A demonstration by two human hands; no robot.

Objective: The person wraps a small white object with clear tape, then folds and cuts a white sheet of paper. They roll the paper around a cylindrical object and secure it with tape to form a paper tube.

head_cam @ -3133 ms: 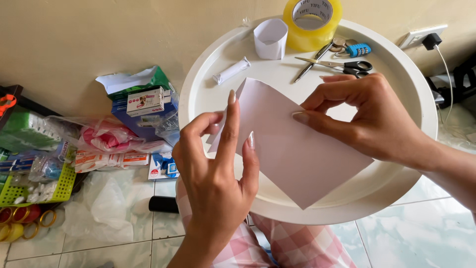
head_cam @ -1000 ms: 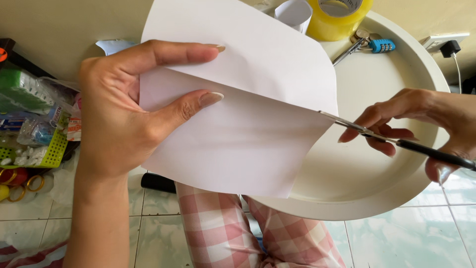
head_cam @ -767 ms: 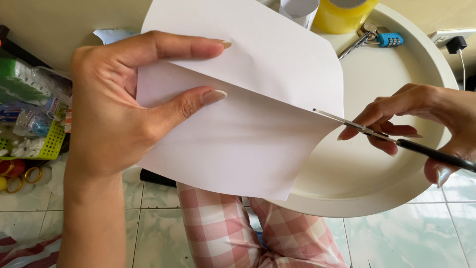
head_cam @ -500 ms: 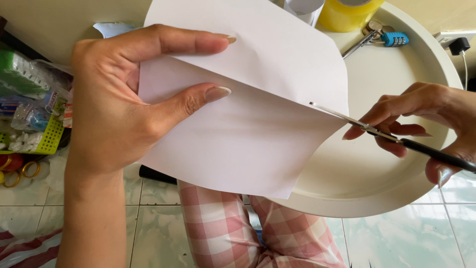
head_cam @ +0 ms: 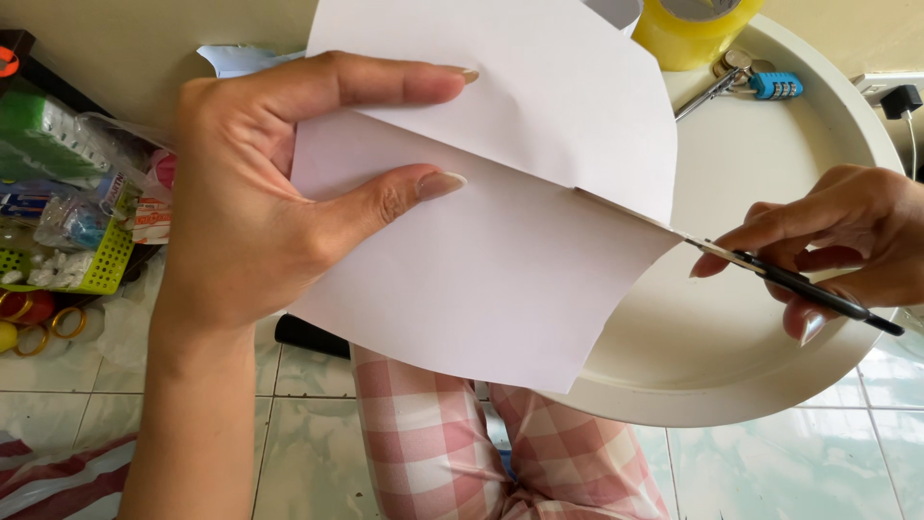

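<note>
Fingers of left hand (head_cam: 250, 221) pinch white paper (head_cam: 500, 289) — right hand (head_cam: 837, 241) grips scissors (head_cam: 770, 274).

Left hand (head_cam: 260, 212): grips white paper sheet (head_cam: 500, 250) above the round white tray (head_cam: 770, 318).
Right hand (head_cam: 837, 241): works scissors (head_cam: 770, 274) cutting into the sheet's right edge.

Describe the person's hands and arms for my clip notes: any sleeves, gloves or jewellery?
Both hands are bare: no gloves, rings, watch or bracelet in view. The left hand shows long, unpainted nails and a bare forearm with no sleeve. The right hand also has longish nails; its wrist is bare up to the picture's edge.
</note>
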